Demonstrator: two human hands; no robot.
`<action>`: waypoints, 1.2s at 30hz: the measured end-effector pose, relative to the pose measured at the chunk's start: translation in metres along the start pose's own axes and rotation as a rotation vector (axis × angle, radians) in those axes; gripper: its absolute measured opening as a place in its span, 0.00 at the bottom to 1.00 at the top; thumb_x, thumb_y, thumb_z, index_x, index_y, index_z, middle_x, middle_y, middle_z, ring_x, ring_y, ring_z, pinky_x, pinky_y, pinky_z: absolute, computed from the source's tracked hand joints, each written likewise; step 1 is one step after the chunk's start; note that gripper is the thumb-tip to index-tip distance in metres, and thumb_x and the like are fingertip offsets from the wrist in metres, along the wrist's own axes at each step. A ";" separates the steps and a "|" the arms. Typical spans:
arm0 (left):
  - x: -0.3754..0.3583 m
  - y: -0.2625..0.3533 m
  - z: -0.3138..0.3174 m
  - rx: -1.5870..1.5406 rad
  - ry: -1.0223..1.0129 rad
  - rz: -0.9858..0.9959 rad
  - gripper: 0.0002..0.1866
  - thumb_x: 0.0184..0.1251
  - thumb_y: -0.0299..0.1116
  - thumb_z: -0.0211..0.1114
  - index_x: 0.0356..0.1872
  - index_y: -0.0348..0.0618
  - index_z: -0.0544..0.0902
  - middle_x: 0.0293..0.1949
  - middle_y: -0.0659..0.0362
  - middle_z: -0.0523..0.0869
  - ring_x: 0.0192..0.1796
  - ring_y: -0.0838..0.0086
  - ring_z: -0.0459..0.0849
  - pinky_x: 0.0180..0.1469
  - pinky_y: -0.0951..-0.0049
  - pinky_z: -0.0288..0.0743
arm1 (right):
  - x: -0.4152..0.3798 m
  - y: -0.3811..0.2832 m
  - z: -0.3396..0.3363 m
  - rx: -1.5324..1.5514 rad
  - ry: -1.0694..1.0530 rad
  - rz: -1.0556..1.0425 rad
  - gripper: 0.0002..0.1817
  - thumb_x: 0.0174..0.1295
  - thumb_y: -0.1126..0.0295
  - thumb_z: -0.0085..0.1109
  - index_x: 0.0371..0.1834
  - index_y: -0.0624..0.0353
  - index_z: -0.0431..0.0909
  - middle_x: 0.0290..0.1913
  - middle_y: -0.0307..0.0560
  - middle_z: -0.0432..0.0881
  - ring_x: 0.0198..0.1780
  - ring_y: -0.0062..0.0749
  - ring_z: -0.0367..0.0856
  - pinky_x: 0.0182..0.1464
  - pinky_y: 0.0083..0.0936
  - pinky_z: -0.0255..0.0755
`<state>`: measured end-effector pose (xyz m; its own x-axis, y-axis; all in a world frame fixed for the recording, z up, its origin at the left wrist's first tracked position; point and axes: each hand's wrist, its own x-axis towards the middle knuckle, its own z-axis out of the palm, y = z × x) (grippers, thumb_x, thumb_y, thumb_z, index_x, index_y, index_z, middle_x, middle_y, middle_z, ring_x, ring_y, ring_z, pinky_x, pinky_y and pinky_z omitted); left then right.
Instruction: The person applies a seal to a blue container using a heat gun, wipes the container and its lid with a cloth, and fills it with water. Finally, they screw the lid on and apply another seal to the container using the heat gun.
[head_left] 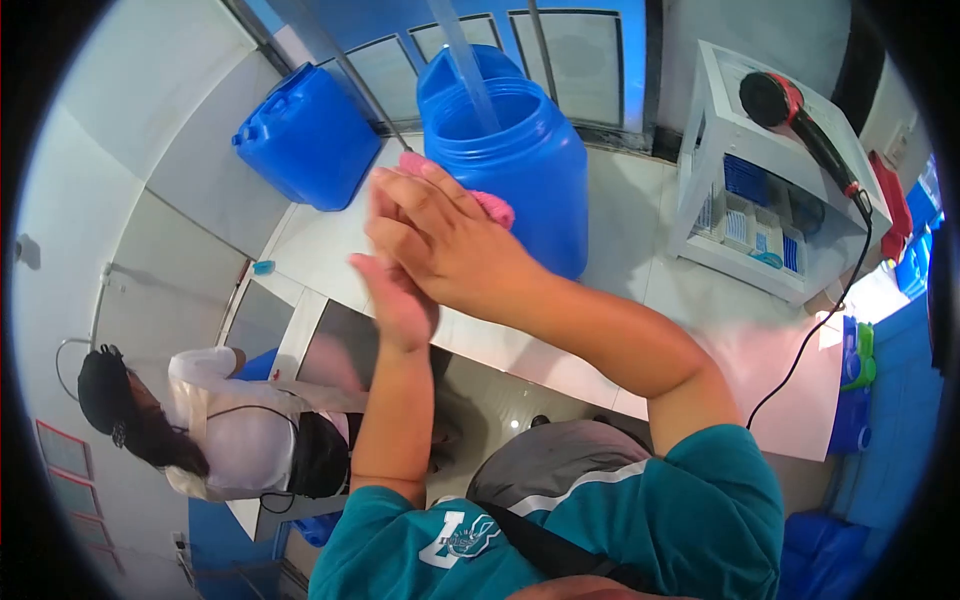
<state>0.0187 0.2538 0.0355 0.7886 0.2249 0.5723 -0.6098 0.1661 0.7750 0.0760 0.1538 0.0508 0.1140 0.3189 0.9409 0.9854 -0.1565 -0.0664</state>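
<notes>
Bare white counter [690,300] at 3 o'clock of the hands; blue barrel [520,160] blocking 12, shelf unit [770,170] at 2.

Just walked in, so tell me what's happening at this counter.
A person's right hand and left hand are pressed together above a white counter, with a pink cloth just behind them. A blue barrel stands there with a tube in it. Another person sits at lower left.

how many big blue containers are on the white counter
2: an open blue barrel right behind the hands, and a closed blue jug further left by the wall. Others may be hidden out of view.
</notes>
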 end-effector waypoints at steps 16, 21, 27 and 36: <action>0.092 -0.127 -0.065 0.014 0.100 -0.475 0.40 0.80 0.69 0.36 0.75 0.48 0.70 0.65 0.57 0.82 0.64 0.73 0.82 0.64 0.68 0.77 | -0.069 0.090 -0.025 0.102 0.480 0.608 0.36 0.78 0.48 0.51 0.74 0.69 0.66 0.67 0.61 0.78 0.61 0.44 0.81 0.61 0.31 0.74; -0.036 -0.171 -0.072 -0.029 0.098 -0.794 0.48 0.73 0.78 0.32 0.67 0.44 0.72 0.26 0.55 0.86 0.20 0.66 0.83 0.17 0.62 0.78 | -0.070 0.089 -0.027 0.149 0.490 0.594 0.36 0.78 0.46 0.51 0.74 0.68 0.67 0.67 0.60 0.78 0.63 0.44 0.81 0.60 0.30 0.74; -0.042 -0.101 0.004 0.307 0.180 -0.223 0.42 0.81 0.66 0.38 0.82 0.45 0.49 0.41 0.51 0.85 0.19 0.69 0.81 0.17 0.71 0.78 | -0.067 0.085 -0.025 0.226 0.512 0.623 0.37 0.78 0.44 0.50 0.74 0.68 0.67 0.67 0.60 0.77 0.62 0.44 0.81 0.61 0.30 0.74; 0.118 -0.101 -0.053 0.159 -0.042 -0.004 0.37 0.85 0.55 0.45 0.81 0.38 0.57 0.73 0.48 0.73 0.74 0.61 0.73 0.73 0.60 0.70 | -0.070 0.087 -0.027 0.120 0.482 0.600 0.36 0.79 0.45 0.47 0.73 0.67 0.67 0.65 0.60 0.78 0.62 0.47 0.81 0.64 0.33 0.73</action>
<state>0.1695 0.3150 0.0105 0.7957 0.1834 0.5773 -0.5890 0.0121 0.8080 0.1504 0.0930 -0.0123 0.5918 -0.2343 0.7713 0.7825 -0.0629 -0.6195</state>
